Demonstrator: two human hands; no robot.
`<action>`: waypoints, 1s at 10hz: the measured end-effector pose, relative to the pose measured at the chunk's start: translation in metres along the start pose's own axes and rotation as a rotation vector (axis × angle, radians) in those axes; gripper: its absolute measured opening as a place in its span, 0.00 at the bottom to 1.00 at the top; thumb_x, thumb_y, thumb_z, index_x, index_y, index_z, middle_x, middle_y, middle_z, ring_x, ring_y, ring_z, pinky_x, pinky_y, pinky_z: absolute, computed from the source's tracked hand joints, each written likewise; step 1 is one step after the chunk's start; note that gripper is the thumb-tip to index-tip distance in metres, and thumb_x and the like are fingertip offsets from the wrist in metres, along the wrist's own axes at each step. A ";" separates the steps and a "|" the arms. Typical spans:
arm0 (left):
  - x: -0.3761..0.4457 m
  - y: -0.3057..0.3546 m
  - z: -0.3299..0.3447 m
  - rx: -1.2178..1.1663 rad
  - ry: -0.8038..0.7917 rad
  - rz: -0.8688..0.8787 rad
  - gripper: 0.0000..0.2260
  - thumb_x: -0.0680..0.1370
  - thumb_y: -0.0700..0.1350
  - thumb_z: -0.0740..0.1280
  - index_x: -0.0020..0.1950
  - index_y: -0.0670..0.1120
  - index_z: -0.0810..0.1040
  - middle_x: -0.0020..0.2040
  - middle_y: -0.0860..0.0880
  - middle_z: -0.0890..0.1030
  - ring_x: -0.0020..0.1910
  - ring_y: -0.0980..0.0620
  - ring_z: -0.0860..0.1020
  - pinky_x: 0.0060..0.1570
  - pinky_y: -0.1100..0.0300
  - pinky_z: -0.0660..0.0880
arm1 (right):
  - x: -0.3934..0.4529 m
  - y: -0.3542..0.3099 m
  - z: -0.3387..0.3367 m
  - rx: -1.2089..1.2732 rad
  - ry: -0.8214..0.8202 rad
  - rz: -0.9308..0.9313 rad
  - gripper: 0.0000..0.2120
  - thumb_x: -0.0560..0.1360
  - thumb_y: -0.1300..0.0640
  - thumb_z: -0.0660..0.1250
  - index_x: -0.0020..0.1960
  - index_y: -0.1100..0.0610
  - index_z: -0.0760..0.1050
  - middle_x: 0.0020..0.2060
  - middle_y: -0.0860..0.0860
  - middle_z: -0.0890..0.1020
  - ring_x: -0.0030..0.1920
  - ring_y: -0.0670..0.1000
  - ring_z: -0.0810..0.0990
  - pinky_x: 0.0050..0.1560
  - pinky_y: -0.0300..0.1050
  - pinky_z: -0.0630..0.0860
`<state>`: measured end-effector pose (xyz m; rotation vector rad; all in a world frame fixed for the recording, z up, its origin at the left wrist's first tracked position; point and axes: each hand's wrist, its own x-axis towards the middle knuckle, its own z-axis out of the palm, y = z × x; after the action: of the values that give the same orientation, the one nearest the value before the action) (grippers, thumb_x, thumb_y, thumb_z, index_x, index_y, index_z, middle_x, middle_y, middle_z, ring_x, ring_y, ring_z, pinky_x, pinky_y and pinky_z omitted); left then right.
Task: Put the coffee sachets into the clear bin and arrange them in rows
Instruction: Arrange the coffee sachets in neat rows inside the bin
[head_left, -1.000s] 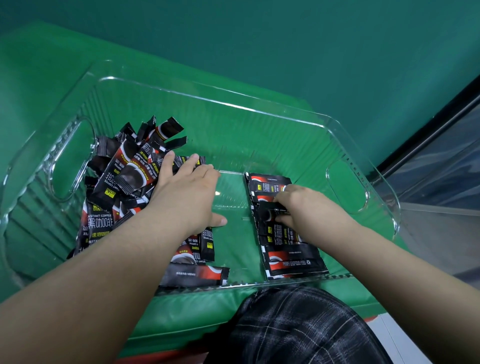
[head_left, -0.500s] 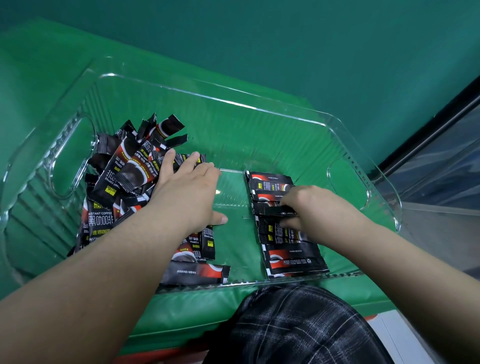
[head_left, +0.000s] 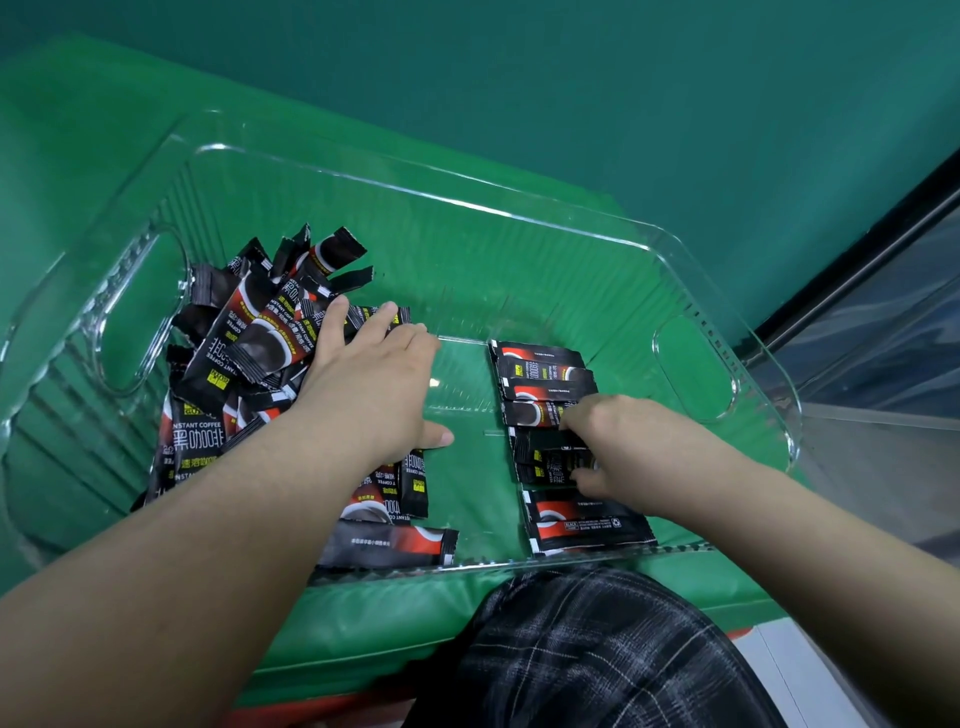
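Note:
A clear plastic bin (head_left: 467, 208) sits on a green padded surface. A loose heap of black-and-red coffee sachets (head_left: 249, 343) fills its left half. My left hand (head_left: 369, 384) lies flat on the heap's right edge, fingers straight. On the right, a row of sachets (head_left: 545, 371) runs from the middle of the bin to its near wall. My right hand (head_left: 618, 441) reaches into this row with curled fingers and pinches one sachet (head_left: 556, 460) in the row's middle. A single sachet (head_left: 389, 543) lies flat by the near wall.
The bin has a handle cut-out in its left wall (head_left: 140, 312) and in its right wall (head_left: 693, 364). A green wall stands behind. A dark ledge and glass panel (head_left: 883, 338) run along the right. My plaid-clad leg (head_left: 597, 654) is below the bin.
My right hand has moved nearer along the row, from the upper sachets to one in its middle. My left hand has stayed on the heap.

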<state>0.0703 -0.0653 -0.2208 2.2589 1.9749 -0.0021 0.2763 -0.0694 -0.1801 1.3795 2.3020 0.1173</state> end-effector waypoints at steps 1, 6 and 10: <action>0.000 0.000 0.000 0.001 -0.001 0.000 0.41 0.73 0.67 0.64 0.77 0.51 0.52 0.79 0.52 0.53 0.78 0.50 0.43 0.71 0.41 0.34 | 0.000 -0.002 0.001 -0.038 0.012 -0.009 0.09 0.73 0.55 0.64 0.50 0.58 0.70 0.47 0.54 0.76 0.42 0.55 0.75 0.38 0.45 0.73; 0.000 0.000 0.000 0.007 -0.005 -0.001 0.41 0.73 0.67 0.64 0.77 0.50 0.52 0.79 0.52 0.53 0.78 0.50 0.43 0.71 0.41 0.34 | 0.002 -0.001 -0.002 -0.193 0.138 -0.079 0.10 0.73 0.55 0.60 0.53 0.57 0.69 0.49 0.53 0.75 0.48 0.54 0.76 0.40 0.44 0.68; 0.000 0.000 0.001 0.004 0.001 0.002 0.41 0.73 0.67 0.64 0.77 0.50 0.52 0.79 0.52 0.53 0.78 0.50 0.43 0.71 0.41 0.34 | 0.000 0.002 -0.002 -0.065 0.211 -0.050 0.12 0.75 0.53 0.59 0.56 0.57 0.67 0.51 0.52 0.74 0.48 0.54 0.75 0.41 0.44 0.68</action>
<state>0.0699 -0.0649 -0.2215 2.2637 1.9756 -0.0048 0.2770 -0.0685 -0.1772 1.3309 2.4781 0.3338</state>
